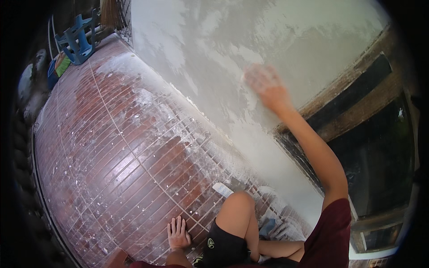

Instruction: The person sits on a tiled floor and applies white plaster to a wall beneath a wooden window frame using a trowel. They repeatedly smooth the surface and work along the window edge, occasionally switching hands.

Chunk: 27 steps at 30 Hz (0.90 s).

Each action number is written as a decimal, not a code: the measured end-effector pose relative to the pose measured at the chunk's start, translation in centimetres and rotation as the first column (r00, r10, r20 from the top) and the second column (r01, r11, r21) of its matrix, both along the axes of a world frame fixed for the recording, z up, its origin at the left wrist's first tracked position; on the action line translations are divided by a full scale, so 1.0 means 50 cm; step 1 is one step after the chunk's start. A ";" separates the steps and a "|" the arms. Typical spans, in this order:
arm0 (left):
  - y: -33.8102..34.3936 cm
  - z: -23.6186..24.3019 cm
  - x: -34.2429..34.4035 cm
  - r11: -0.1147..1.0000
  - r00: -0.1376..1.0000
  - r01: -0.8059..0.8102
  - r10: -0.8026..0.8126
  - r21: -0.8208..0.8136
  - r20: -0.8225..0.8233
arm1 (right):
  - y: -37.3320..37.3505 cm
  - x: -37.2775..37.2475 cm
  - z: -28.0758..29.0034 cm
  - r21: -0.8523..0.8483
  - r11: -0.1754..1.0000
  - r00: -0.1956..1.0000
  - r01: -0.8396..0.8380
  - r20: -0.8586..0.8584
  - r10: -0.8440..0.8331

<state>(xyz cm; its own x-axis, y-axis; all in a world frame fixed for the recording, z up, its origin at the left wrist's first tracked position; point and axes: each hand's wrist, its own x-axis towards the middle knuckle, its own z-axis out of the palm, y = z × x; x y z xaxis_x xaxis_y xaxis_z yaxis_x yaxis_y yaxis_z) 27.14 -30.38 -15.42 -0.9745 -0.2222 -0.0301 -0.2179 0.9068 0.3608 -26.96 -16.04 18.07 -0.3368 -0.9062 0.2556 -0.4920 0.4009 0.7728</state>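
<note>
My right hand [267,88] is raised against the grey-white patchy wall [214,58]. Motion blurs its fingers, so whether it holds anything cannot be made out. Down on the reddish tiled floor [134,192], my left hand [178,233] rests flat with its fingers spread and nothing in it. White dust and small chips cover the floor, thickest along the foot of the wall. Beside my bent knee lies a white flat piece [222,189], with a grey flat part next to it; its kind is unclear.
A wood-framed window with dark glass [375,156] is set in the wall to the right. At the far left are a blue plastic stool [79,44], turned on its side, and a green-bristled broom [62,64]. Straw-like bristles [111,15] hang near the wall's far corner.
</note>
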 end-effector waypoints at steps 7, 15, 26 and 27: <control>0.000 -0.002 -0.001 1.000 1.000 -0.004 0.004 -0.001 -0.014 | -0.038 0.047 -0.099 0.182 0.974 0.988 0.134 -0.103 -0.117; -0.001 -0.008 0.001 1.000 0.999 -0.002 0.002 0.002 -0.047 | -0.035 0.035 -0.346 0.578 0.814 0.969 0.059 0.163 -0.187; -0.001 0.004 -0.002 1.000 0.999 -0.015 0.015 0.004 -0.041 | -0.215 -0.052 -0.247 -0.040 0.996 0.997 0.078 0.032 -0.077; 0.001 0.003 -0.001 1.000 0.999 -0.020 0.021 0.014 -0.049 | -0.212 -0.050 -0.255 -0.023 0.996 0.996 0.083 0.035 -0.083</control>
